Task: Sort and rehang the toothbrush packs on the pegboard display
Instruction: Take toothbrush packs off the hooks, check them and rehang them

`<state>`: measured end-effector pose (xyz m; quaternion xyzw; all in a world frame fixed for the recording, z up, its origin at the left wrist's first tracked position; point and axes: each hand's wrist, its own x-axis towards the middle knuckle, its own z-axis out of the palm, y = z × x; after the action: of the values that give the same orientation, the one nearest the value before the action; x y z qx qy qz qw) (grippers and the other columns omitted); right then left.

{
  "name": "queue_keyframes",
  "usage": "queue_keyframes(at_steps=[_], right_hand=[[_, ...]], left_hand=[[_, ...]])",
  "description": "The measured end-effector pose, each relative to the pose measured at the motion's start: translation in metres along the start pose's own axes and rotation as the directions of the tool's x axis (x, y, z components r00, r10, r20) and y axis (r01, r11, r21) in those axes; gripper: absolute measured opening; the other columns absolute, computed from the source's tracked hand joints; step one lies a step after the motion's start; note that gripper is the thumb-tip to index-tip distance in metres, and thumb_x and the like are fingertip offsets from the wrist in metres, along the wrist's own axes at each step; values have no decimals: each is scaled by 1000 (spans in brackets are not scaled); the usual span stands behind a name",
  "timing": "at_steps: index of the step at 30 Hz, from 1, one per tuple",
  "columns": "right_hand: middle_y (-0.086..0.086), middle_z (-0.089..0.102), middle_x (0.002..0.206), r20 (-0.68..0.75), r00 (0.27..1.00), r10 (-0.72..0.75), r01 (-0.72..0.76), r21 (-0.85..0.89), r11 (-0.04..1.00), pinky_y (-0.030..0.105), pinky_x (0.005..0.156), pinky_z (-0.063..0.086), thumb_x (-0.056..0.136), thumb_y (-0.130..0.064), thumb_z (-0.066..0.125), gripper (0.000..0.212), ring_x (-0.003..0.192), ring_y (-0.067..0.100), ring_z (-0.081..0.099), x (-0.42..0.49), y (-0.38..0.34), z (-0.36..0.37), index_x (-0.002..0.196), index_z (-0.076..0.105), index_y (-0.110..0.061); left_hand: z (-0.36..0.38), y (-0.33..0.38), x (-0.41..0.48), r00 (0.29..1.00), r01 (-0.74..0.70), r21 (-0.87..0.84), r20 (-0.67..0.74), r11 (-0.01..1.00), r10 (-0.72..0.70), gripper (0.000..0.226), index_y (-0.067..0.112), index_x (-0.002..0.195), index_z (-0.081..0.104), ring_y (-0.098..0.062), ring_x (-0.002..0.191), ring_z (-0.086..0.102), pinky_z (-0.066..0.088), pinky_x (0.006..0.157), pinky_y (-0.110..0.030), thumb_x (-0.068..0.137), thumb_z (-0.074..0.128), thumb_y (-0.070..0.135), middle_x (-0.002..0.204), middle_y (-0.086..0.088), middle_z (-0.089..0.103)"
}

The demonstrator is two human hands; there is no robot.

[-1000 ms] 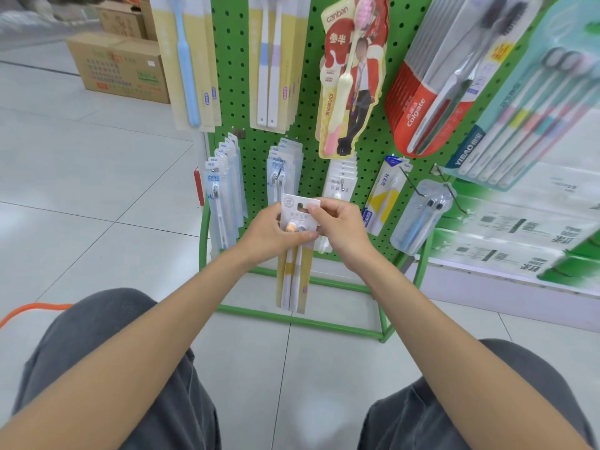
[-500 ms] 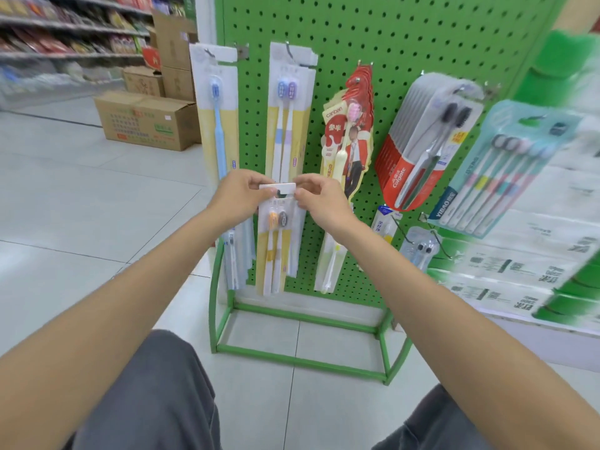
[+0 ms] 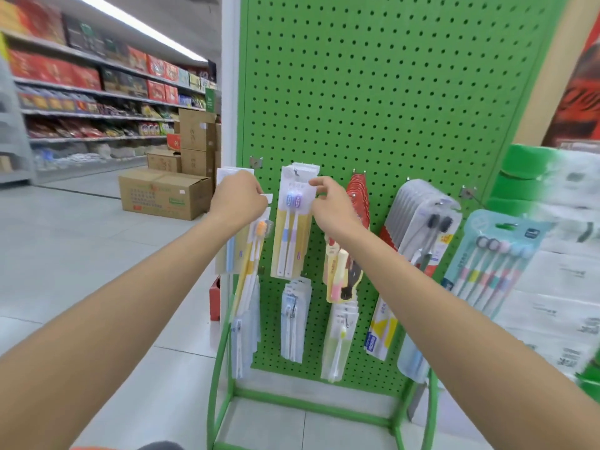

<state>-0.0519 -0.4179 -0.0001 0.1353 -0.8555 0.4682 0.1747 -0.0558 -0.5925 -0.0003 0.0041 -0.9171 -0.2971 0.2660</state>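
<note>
Clearly, in the head view, the left grip (image 3: 238, 198) is closed around the top card of the orange toothbrush pack (image 3: 251, 254). The pack hangs slanted before the pegboard (image 3: 389, 108), not yet hooked. The right grip (image 3: 328, 201) pinches a top corner of the hung blue pack (image 3: 290, 235), probably to steady it.

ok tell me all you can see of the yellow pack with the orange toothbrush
The flat yellow card pack with an orange-headed toothbrush looks like printed card under clear plastic, with a white top tab. It hangs tilted, lower end toward the left, at the left edge of the green pegboard. The left hand grips its top; any hook is hidden. The right hand is off it, pinching the neighbouring blue-and-purple-headed pack.
</note>
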Motion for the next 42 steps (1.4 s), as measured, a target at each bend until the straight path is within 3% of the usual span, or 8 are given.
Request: queue_keyframes(at_steps=[6, 11, 15, 19, 22, 27, 36, 42], right_hand=[[6, 48, 141, -58, 998, -40, 37, -43, 998, 16, 59, 41, 92, 13, 36, 52, 84, 5, 53, 44, -13, -27, 135, 50, -13], [6, 50, 141, 74, 996, -40, 53, -177, 983, 15, 59, 39, 92, 12, 35, 54, 91, 7, 51, 82, -21, -39, 138, 49, -13], [8, 51, 142, 207, 978, -37, 88, -240, 967, 16, 57, 35, 100, 3, 36, 42, 65, -4, 38, 109, -17, -39, 136, 52, -10], [8, 52, 142, 301, 953, -44, 134, -286, 949, 32, 104, 41, 103, -5, 38, 36, 122, 18, 54, 126, -10, -33, 135, 54, -10], [8, 52, 143, 342, 940, -23, 132, -298, 945, 35, 109, 34, 101, -2, 36, 39, 133, 22, 45, 137, -3, -29, 134, 55, -10], [10, 66, 122, 372, 928, -18, 130, -280, 951, 34, 85, 54, 99, -2, 41, 33, 92, 17, 61, 150, 9, -26, 116, 68, -10], [14, 70, 105, 371, 928, -33, 112, -193, 975, 42, 87, 57, 98, -2, 44, 26, 98, 32, 68, 158, 18, -25, 102, 68, -13], [13, 69, 96, 275, 960, -52, 87, -115, 990, 34, 73, 60, 97, -5, 53, 18, 70, 17, 66, 160, 21, -28, 114, 57, -8]], left_hand=[[-14, 18, 47, 997, -66, 164, -23, 984, 70, 14, -1, 79, 67, -27, 65, 62, 57, 65, -39, 78, 53, -1, 82, -19, 70], [-19, 26, 89, 999, -42, 224, 14, 974, 40, 15, 2, 69, 58, -25, 58, 60, 58, 62, -36, 81, 52, -5, 79, -16, 68], [-21, 29, 120, 995, -8, 206, 98, 978, -12, 15, -1, 81, 66, -20, 59, 72, 61, 60, -32, 88, 53, -2, 77, -12, 71], [-18, 31, 143, 973, 48, 157, 216, 986, -81, 13, -6, 99, 67, -24, 68, 74, 62, 70, -39, 92, 61, 3, 86, -18, 73], [-17, 33, 152, 936, 99, 103, 327, 990, -128, 21, -9, 109, 64, -26, 69, 73, 61, 63, -35, 92, 64, 4, 93, -21, 73], [-13, 32, 166, 911, 97, 65, 397, 993, -115, 20, -3, 110, 65, -21, 67, 70, 59, 53, -26, 91, 65, 3, 95, -19, 72], [6, 25, 178, 836, 75, -85, 549, 994, -16, 11, 5, 99, 72, -22, 85, 75, 61, 80, -35, 89, 68, 4, 93, -11, 76], [16, 21, 178, 842, 76, -134, 539, 988, 9, 11, 4, 100, 71, -11, 67, 71, 58, 61, -21, 90, 66, 4, 89, -8, 75]])
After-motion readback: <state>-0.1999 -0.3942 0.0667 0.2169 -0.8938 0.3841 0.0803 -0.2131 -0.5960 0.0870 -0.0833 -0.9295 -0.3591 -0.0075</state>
